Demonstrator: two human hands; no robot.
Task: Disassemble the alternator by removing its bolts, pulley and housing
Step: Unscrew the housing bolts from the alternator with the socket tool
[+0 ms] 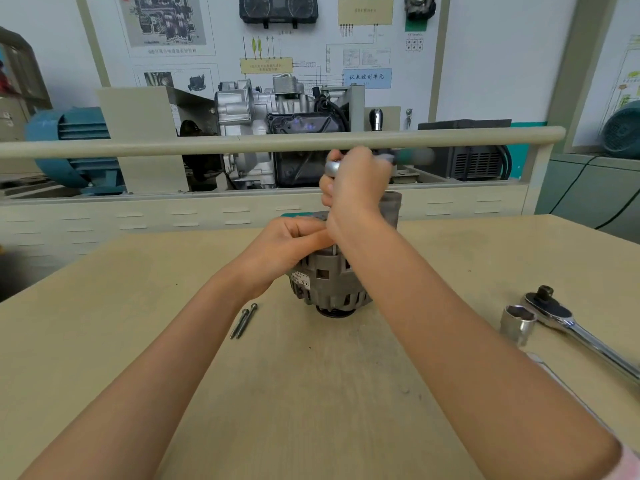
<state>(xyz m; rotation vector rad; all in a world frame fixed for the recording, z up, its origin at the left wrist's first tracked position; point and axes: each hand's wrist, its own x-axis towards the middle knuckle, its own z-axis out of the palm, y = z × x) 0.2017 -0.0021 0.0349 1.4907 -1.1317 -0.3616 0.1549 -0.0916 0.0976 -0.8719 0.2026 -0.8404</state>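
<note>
grey alternator (pixel 329 282) upright, two bolts (pixel 244 320) beside

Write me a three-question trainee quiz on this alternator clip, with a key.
1. True or false: two long bolts already lie loose on the table, left of the alternator.
2. Which hand grips the blurred tool above the alternator? A) left hand B) right hand
3. Fill in: the loose socket stands beside the ______ at the table's right.

Key: 1 true; 2 B; 3 ratchet wrench.
</note>
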